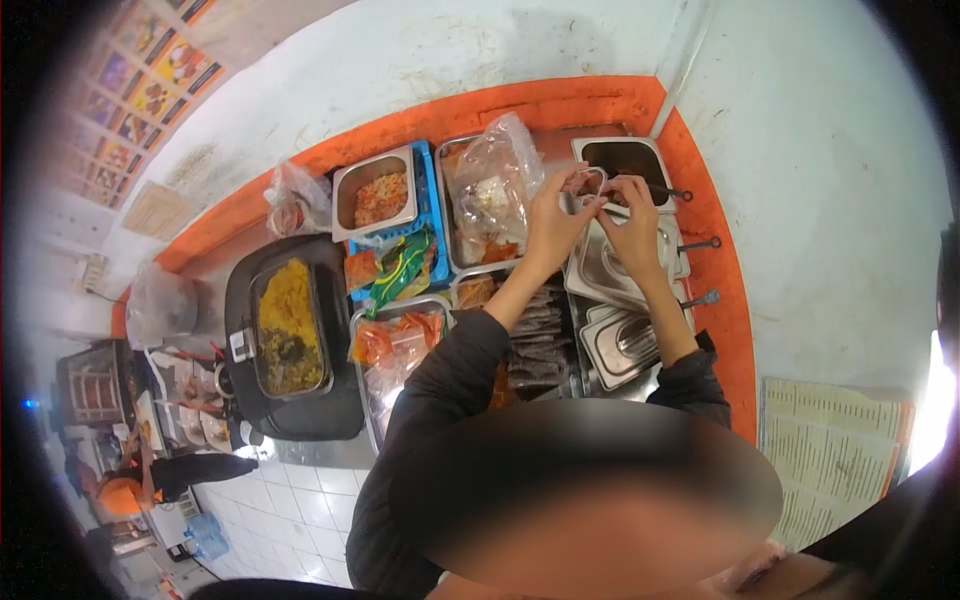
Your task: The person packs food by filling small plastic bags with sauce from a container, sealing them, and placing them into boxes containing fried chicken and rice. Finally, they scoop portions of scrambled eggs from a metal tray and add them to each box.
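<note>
Both hands meet above the steel pans at the back of the worktop [335, 450]: the left hand [553, 222] and the right hand [633, 218] each have their grip pinched together on a small clear plastic bag [588, 186], stretching its mouth between the fingertips. Below them sits a lidded steel pan [610, 270]; just left lies a crumpled clear bag of food [490, 190]. A paper sheet with printed lines [835, 450] hangs on the right wall, its writing too small to read.
</note>
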{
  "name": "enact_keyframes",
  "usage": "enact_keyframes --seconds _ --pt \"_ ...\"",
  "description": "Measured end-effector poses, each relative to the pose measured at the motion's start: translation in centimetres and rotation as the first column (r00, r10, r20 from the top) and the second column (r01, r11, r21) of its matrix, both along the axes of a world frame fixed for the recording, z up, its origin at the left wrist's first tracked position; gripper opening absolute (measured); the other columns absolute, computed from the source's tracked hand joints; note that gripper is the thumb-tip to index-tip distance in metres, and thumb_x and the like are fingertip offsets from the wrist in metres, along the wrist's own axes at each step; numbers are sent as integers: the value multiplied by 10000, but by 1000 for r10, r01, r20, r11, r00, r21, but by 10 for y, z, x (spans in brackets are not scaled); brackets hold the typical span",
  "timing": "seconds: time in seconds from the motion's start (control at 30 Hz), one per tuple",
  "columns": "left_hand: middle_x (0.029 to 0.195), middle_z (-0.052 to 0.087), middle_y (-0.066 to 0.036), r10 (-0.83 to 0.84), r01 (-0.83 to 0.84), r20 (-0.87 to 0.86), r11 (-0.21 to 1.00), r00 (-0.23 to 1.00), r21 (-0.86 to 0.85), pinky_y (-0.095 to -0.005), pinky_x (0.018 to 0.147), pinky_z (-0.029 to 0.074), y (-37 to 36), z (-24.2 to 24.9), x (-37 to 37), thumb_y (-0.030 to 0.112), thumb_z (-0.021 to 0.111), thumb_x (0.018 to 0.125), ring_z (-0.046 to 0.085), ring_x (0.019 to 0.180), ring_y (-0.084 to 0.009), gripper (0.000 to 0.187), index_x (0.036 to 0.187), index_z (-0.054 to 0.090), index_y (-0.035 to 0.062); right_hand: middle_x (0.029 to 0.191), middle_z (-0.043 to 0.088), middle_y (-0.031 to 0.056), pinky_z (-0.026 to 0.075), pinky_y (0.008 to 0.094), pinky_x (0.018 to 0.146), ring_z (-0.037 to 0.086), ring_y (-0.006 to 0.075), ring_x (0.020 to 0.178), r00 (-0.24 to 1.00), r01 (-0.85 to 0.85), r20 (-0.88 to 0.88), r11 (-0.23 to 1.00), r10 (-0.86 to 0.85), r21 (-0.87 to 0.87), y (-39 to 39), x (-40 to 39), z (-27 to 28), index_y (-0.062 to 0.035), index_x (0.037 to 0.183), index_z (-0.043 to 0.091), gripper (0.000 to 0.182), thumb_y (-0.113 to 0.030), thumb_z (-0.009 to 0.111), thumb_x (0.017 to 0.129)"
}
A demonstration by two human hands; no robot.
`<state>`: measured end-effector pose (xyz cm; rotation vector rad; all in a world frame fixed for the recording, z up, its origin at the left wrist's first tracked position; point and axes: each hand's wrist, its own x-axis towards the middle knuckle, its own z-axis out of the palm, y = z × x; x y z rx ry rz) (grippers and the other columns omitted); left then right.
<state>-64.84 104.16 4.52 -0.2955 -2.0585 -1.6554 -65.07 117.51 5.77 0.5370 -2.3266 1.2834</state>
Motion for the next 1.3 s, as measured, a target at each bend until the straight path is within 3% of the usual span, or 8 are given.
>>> enact_keyframes --seconds 0.1,0.17,0.3,0.4,0.77,0.87,1.03,1.3 --pt "1007 629 -112 -1 -5 63 995 998 101 -309 808 467 -6 16 36 113 759 701 594 892 -184 506 1152 553 19 876 596 63 448 262 677 567 173 753 999 38 -12 990 -40 -136 -10 32 14 -35 918 618 197 -17 673 730" --pt "985 638 -103 12 -13 11 993 1000 121 -285 799 468 -19 26 63 78 717 749 594 884 -161 394 1109 575 2 830 639 53 435 223 602 567 111 645 951 4 273 878 145 -478 -13 54 24 -15 928 606 135 -13 643 798" --pt "894 655 -53 -83 -14 255 933 963 360 -232 763 459 -46 51 120 33 626 834 593 835 -104 160 988 633 -13 775 651 71 479 221 633 614 113 677 912 -184 169 741 373 -646 -21 97 40 25 914 602 84 -18 608 843" --pt "841 649 -42 3 -21 231 997 973 76 -225 729 447 -67 65 153 65 633 840 574 798 -86 110 913 655 -14 777 650 80 493 233 666 626 126 706 894 -176 235 783 380 -597 -28 128 47 24 911 600 88 -43 602 854" --pt "829 642 -73 -3 4 3 980 1000 -200 -311 751 432 -124 72 232 134 685 763 585 795 -216 141 861 644 41 824 615 10 463 206 706 567 62 765 812 -313 354 858 464 -407 -81 202 51 5 913 595 108 -64 634 839" --pt "884 639 -58 33 -7 75 947 997 -322 -312 773 402 -152 76 272 166 701 767 557 828 -189 133 847 658 68 834 629 23 460 216 682 565 68 734 751 -339 389 817 534 -466 -109 230 56 3 894 608 108 -55 654 815" --pt "808 627 -26 187 -176 -14 891 982 -418 -333 841 304 -202 64 338 220 693 762 538 858 -190 125 782 633 111 779 625 35 442 210 643 557 63 698 731 -489 364 815 577 -311 -160 267 39 6 846 622 96 -56 675 796" --pt "605 473 7 535 -443 78 764 841 -470 -294 683 296 -268 33 426 187 769 653 446 625 -163 259 609 532 92 594 497 -43 301 168 461 416 -4 530 638 -461 483 800 600 -384 -240 324 12 -44 675 523 221 -43 726 763"
